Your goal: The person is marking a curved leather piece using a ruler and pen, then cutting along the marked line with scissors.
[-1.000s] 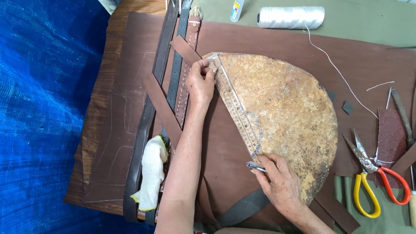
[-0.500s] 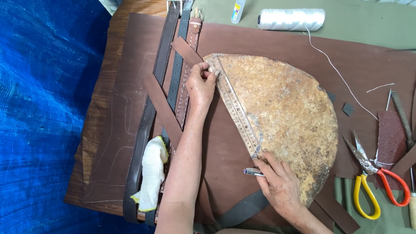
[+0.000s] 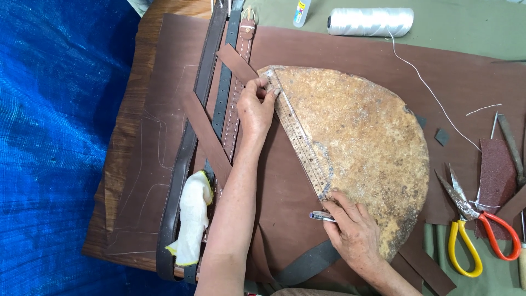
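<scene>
My left hand (image 3: 256, 108) presses the top end of a clear ruler (image 3: 299, 140) that lies along the straight left edge of a mottled tan half-round slab (image 3: 364, 145). My right hand (image 3: 353, 230) holds a silver pen (image 3: 320, 216) at the ruler's lower end, its tip pointing left over the brown leather sheet (image 3: 285, 192). The ruler runs diagonally from upper left to lower right between the two hands.
Dark leather straps (image 3: 219, 104) and a stitched belt lie left of my left arm, with a white and yellow cloth (image 3: 192, 216) below. Yellow and red scissors (image 3: 476, 230), a sanding block (image 3: 493, 175) and tools sit at right. A white thread spool (image 3: 370, 22) and a small bottle (image 3: 301, 12) lie at the top.
The right hand and pen have shifted slightly down along the ruler's lower end. The left hand stays on the ruler's top.
</scene>
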